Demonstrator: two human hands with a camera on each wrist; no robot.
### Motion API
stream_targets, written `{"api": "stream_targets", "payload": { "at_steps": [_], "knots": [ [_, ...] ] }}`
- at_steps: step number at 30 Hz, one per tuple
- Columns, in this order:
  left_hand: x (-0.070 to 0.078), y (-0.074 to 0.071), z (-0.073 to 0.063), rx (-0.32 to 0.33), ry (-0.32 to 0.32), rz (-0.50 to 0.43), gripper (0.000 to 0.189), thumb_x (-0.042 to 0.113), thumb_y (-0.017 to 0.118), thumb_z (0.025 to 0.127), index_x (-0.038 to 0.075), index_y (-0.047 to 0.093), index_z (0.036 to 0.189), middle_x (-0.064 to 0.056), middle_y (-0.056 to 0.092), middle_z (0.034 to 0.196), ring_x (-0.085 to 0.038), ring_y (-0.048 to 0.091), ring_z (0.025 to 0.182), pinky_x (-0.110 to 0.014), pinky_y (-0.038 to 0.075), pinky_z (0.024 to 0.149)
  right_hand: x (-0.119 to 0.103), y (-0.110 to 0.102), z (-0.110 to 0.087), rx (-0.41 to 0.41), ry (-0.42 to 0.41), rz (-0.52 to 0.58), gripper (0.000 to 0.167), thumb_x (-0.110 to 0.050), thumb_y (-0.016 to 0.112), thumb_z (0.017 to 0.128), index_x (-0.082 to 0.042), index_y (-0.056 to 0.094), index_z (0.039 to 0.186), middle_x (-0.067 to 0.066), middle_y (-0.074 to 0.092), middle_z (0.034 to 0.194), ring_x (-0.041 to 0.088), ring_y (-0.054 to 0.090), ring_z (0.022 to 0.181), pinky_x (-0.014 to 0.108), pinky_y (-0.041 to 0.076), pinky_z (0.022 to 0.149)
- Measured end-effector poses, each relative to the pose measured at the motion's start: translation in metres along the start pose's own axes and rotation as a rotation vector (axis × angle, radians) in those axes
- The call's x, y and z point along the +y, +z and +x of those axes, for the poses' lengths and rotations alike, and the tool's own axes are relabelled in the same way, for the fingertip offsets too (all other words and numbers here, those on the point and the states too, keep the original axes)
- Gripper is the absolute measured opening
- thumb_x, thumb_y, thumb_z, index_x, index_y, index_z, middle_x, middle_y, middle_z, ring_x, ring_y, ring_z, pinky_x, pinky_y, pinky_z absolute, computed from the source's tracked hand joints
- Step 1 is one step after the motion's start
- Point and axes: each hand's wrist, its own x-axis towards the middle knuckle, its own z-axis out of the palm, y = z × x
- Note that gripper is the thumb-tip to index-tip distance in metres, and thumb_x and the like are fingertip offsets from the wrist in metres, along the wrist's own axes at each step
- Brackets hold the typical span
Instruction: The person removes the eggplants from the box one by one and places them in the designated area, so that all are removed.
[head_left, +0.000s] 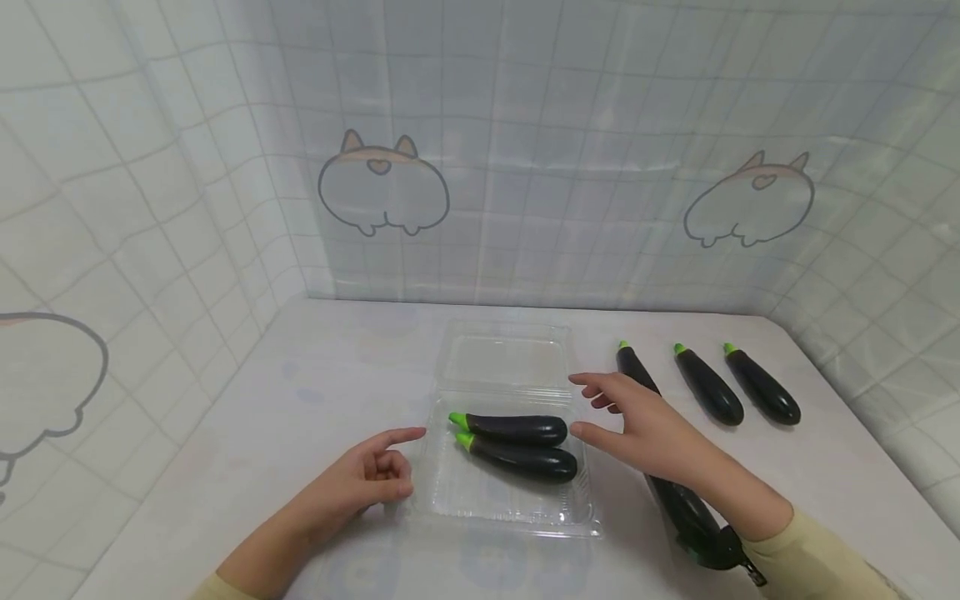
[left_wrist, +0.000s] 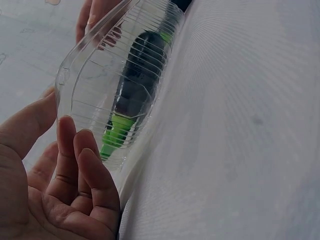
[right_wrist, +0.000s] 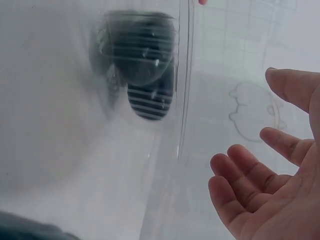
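A clear plastic clamshell box (head_left: 510, 508) lies with its lid (head_left: 506, 360) folded back. Two dark eggplants with green stems, the rear one (head_left: 517, 429) and the front one (head_left: 525, 462), lie side by side in its base. My left hand (head_left: 367, 475) is at the box's left rim, index finger extended and the other fingers bent; in the left wrist view its fingertips (left_wrist: 65, 122) are close against the rim. Over the right side hovers my right hand (head_left: 630, 421), thumb and fingers spread with nothing between them, thumb tip near the rear eggplant's thick end.
To the right lie more eggplants: one (head_left: 636, 367) partly hidden by the right hand, a middle one (head_left: 708, 385) and an outer one (head_left: 761, 386). A long black object (head_left: 686, 512) with a metal buckle shows beside the right forearm. A grid-patterned curtain (head_left: 525, 250) borders the white table (head_left: 337, 358).
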Motion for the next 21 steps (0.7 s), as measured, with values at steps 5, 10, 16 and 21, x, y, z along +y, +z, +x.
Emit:
{"api": "stream_targets", "payload": {
  "at_steps": [5,10,16,21],
  "knots": [
    [0.000,0.000,0.000,-0.006,0.021,0.001,0.069,0.007,0.069,0.092,0.011,0.035,0.152,-0.006,0.061,0.094,-0.013,0.054,0.080,-0.025,0.044,0.071,-0.005,0.009,0.004,-0.036,-0.001,0.025,0.066,-0.055,0.070,0.087,-0.024,0.051,0.142,-0.010,0.057,0.120,0.014,0.059,0.109,0.041,0.049,0.090],
    [0.000,-0.001,0.000,-0.006,0.017,-0.006,0.069,0.006,0.069,0.092,0.011,0.035,0.152,-0.006,0.061,0.094,-0.013,0.054,0.080,-0.025,0.044,0.071,-0.008,0.020,0.007,-0.091,-0.020,0.051,0.063,-0.056,0.069,0.087,-0.029,0.051,0.141,-0.011,0.056,0.124,0.014,0.059,0.110,0.040,0.049,0.090],
    [0.000,-0.001,0.001,-0.003,0.012,0.000,0.069,0.008,0.069,0.092,0.014,0.035,0.152,-0.007,0.060,0.095,-0.014,0.054,0.081,-0.025,0.044,0.071,-0.010,0.030,0.010,-0.102,-0.082,0.048,0.060,-0.054,0.069,0.088,-0.027,0.053,0.140,-0.009,0.058,0.122,0.015,0.060,0.108,0.038,0.050,0.086],
    [-0.002,-0.001,0.001,-0.001,0.011,-0.007,0.070,0.007,0.069,0.093,0.013,0.034,0.153,-0.007,0.060,0.096,-0.014,0.055,0.081,-0.025,0.045,0.071,-0.014,0.041,0.014,-0.158,-0.100,0.064,0.055,-0.049,0.070,0.090,-0.026,0.055,0.138,-0.003,0.059,0.122,0.016,0.058,0.108,0.034,0.049,0.085]
  ]
}}
